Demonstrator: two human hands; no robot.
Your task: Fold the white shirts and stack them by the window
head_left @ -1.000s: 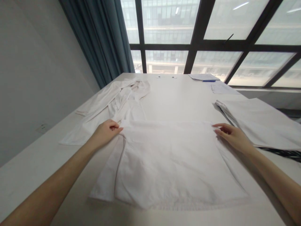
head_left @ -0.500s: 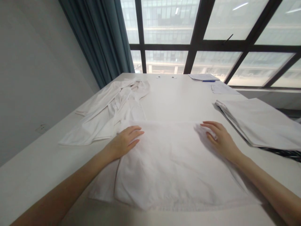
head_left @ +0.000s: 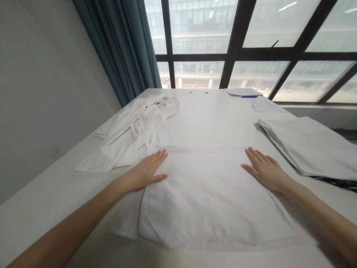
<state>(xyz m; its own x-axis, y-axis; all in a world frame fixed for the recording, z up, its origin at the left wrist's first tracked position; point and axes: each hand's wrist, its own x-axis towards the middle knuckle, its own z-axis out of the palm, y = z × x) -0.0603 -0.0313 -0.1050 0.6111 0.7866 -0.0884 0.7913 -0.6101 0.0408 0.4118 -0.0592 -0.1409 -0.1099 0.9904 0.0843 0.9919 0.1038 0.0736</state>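
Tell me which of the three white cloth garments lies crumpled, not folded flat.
The rumpled white garment far left, beyond the left hand. The folded white garment under that and the right hand, and the flat stack at right, lie smooth.

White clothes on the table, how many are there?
3. One folded garment lies under the left hand and right hand; one rumpled garment lies far left; one folded pile lies at the right, which may hide more.
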